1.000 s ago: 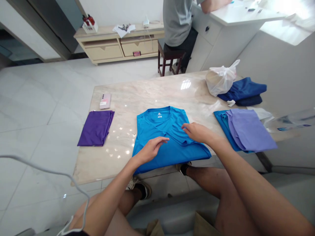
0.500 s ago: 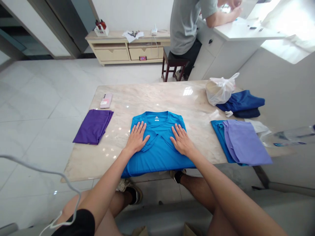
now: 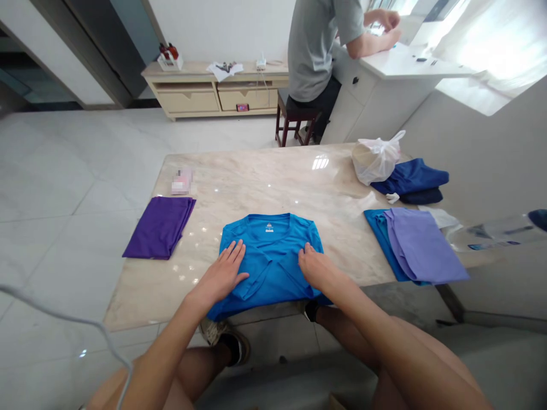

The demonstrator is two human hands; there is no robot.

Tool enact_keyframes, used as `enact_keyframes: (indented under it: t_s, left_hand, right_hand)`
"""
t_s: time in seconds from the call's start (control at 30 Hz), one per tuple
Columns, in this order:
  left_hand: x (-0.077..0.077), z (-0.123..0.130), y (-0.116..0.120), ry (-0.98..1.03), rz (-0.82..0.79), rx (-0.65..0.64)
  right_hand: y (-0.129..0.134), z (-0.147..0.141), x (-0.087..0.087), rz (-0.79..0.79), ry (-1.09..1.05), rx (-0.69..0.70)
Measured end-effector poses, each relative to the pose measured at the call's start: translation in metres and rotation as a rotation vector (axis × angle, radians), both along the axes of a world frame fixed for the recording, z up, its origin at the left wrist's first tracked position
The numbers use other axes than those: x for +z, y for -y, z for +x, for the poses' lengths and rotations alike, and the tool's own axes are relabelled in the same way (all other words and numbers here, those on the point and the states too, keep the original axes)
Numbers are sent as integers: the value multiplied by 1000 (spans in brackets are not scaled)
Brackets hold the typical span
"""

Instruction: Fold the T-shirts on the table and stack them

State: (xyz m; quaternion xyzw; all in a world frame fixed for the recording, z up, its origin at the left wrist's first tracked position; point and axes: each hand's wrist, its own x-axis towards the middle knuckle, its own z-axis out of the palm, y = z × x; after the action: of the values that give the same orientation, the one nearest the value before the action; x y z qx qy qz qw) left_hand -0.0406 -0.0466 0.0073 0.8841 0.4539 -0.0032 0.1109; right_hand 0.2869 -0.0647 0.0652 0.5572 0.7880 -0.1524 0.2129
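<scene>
A bright blue T-shirt (image 3: 267, 267) lies with its collar away from me and its sleeves folded inward. Its lower part hangs over the near edge of the marble-patterned table (image 3: 256, 176). My left hand (image 3: 222, 272) rests flat on the shirt's left side, fingers stretched out. On the right side, my right hand (image 3: 317, 267) has its fingers bent together and pinches the shirt's fabric. The fold under that hand is partly hidden.
Folded purple cloth (image 3: 160, 228) and a pink phone (image 3: 182, 181) lie at left. At right are lavender clothing (image 3: 423, 245), dark blue clothing (image 3: 412, 176), a white plastic bag (image 3: 376, 159) and a clear bottle (image 3: 499, 232). A person (image 3: 314, 51) sits on a stool beyond.
The T-shirt has slid toward me over the near table edge, both hands moving with it. My right hand has gone from flat to bent fingers gripping the fabric; my left stays flat.
</scene>
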Motion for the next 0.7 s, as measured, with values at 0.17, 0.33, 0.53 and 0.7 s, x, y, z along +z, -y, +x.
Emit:
enact_keyframes:
  t_s: [0.17, 0.33, 0.53, 0.7]
  left_hand:
    - [43, -12, -24, -6, -58, 6]
    - [57, -18, -50, 124, -12, 254]
    - [47, -30, -55, 232, -215, 361]
    - [49, -30, -55, 254, -347, 393]
  right_hand:
    - [-24, 19, 16, 36, -11, -13]
    - [-66, 46, 7, 266, -138, -33]
    - [-72, 59, -6, 117, -296, -147]
    - [-75, 58, -7, -6, -272, -221]
